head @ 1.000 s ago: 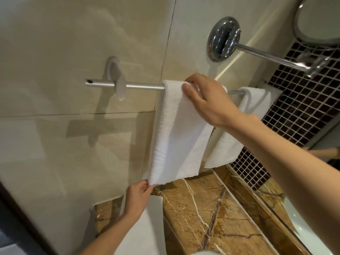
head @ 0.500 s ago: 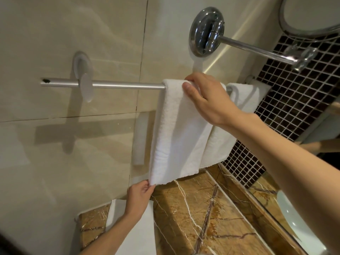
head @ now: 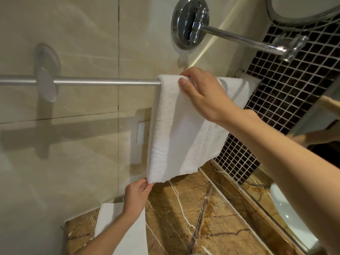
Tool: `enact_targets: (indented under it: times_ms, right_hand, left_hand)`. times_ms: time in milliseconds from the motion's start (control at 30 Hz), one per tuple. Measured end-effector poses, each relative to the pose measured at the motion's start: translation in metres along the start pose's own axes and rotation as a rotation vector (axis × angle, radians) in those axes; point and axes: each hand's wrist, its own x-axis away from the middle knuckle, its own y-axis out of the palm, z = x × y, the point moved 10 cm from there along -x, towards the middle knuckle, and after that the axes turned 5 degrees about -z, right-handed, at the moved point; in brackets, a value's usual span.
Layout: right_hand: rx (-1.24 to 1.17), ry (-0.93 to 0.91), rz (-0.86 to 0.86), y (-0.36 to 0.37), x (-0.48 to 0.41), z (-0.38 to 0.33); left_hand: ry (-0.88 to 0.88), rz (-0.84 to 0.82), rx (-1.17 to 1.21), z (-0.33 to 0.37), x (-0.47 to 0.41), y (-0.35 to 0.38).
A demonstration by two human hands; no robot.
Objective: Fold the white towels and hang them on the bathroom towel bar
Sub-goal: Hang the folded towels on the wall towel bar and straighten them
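Observation:
A folded white towel (head: 174,133) hangs over the silver towel bar (head: 103,82) on the beige tiled wall. My right hand (head: 204,92) lies over the towel's top fold at the bar, thumb pressed on the front. My left hand (head: 137,195) pinches the towel's lower left corner. A second white towel (head: 237,89) hangs on the bar just behind and to the right, partly hidden by my right arm. Another white towel (head: 127,230) lies flat on the marble counter under my left forearm.
A chrome wall mount with a swing arm (head: 190,23) sticks out above the bar and carries a round mirror (head: 303,10) at the top right. Brown marble counter (head: 193,218) lies below. Dark mosaic tiles (head: 287,85) and a wall mirror stand to the right, with a white basin (head: 287,218).
The view has shifted so the bar and towels sit further right. Both hands keep their hold on the front towel, which now hangs closer to the second towel.

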Motion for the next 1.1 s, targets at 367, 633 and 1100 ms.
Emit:
enact_targets:
  times_ms: [367,633,1100]
  right_hand:
    - [0.06,0.033,0.019,0.004,0.003,-0.001]
    - [-0.032,0.146,0.034,0.009,0.062,-0.015]
    - [-0.029,0.32,-0.487,0.15,0.265,-0.062]
  left_hand:
    - [-0.007,-0.042,0.046,0.011,-0.002,-0.009]
    - [-0.095,-0.035,0.026,0.015,0.022,-0.032]
    - [-0.162,-0.011,-0.177,0.026,0.187,-0.109]
